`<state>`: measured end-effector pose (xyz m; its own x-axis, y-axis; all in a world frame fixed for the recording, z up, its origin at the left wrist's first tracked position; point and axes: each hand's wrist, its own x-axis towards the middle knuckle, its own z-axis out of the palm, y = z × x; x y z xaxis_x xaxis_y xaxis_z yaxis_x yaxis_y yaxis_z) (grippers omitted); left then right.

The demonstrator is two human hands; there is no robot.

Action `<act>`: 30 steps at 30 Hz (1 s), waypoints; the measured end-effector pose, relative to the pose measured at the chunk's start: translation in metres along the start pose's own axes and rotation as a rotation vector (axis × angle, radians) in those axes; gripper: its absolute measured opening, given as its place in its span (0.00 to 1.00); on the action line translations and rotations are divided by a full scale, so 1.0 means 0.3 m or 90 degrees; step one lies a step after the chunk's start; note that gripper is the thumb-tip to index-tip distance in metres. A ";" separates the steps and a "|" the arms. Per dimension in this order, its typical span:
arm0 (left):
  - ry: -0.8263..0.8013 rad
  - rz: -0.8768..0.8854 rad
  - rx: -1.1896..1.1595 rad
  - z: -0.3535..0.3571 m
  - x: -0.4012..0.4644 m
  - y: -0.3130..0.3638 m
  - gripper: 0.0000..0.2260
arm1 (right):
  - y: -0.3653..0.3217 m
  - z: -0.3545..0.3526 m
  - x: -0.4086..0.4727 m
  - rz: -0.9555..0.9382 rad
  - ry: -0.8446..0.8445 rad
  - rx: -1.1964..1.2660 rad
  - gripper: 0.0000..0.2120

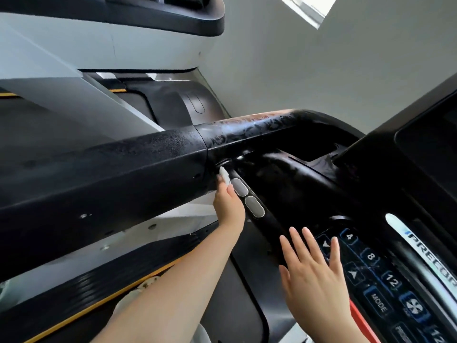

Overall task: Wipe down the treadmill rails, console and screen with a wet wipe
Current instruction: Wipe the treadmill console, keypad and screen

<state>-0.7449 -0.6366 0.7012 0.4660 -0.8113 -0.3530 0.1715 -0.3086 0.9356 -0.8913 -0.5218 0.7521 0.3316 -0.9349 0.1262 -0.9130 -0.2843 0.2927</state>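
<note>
Rail: I am judging the side rail (pixel 247 129) as already wiped at its curved end, since that stretch is showing wet smears; the matte section (pixel 111 169) nearer me is looking drier, so I cannot tell if it is finished.
Console: the keypad (pixel 376 276) is carrying faint streaks, but I am not reading it as clearly done.
Screen: the dark screen (pixel 430 149) at the right edge is looking untouched, as far as I can see.
Wet wipe: a small white wad (pixel 223 174) is sitting at my left fingertips, pressed under the rail beside the 2 grey sensor pads (pixel 247 197).
Left hand (pixel 228 206): I am reaching up under the rail, grip pinching narrow on the wet wipe.
Right hand (pixel 314 276): I am hovering it flat over the console, grip wide, holding nothing.
</note>
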 end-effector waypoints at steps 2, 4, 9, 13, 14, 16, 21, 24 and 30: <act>0.043 -0.062 -0.022 0.004 0.010 0.025 0.17 | 0.008 0.000 0.002 -0.009 0.003 -0.005 0.26; 0.068 -0.099 -0.035 0.004 0.021 0.046 0.17 | 0.011 -0.002 0.004 -0.014 0.006 -0.007 0.26; 0.059 -0.097 0.012 -0.003 -0.021 0.031 0.14 | 0.014 -0.009 0.004 -0.023 0.005 -0.011 0.26; 0.034 -0.062 0.048 0.008 -0.101 -0.012 0.13 | 0.022 -0.014 0.002 -0.030 -0.012 -0.015 0.26; 0.027 -0.049 0.053 0.010 -0.117 -0.020 0.13 | 0.025 -0.015 0.000 -0.034 -0.017 -0.016 0.26; 0.014 -0.023 0.071 0.011 -0.150 -0.027 0.16 | 0.030 -0.019 -0.002 -0.041 -0.024 -0.021 0.26; -0.019 0.015 0.124 0.012 -0.240 -0.061 0.15 | 0.028 -0.022 -0.013 -0.030 -0.034 -0.021 0.26; -0.086 0.024 0.124 0.013 -0.312 -0.101 0.15 | 0.025 -0.025 -0.030 -0.018 -0.036 -0.024 0.26; -0.191 0.029 0.157 -0.017 -0.350 -0.101 0.13 | 0.020 -0.040 -0.028 0.002 -0.043 -0.044 0.25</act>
<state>-0.7945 -0.5395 0.7099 0.1875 -0.9248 -0.3310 -0.0740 -0.3493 0.9341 -0.8968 -0.5132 0.7642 0.3094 -0.9488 0.0632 -0.8948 -0.2680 0.3571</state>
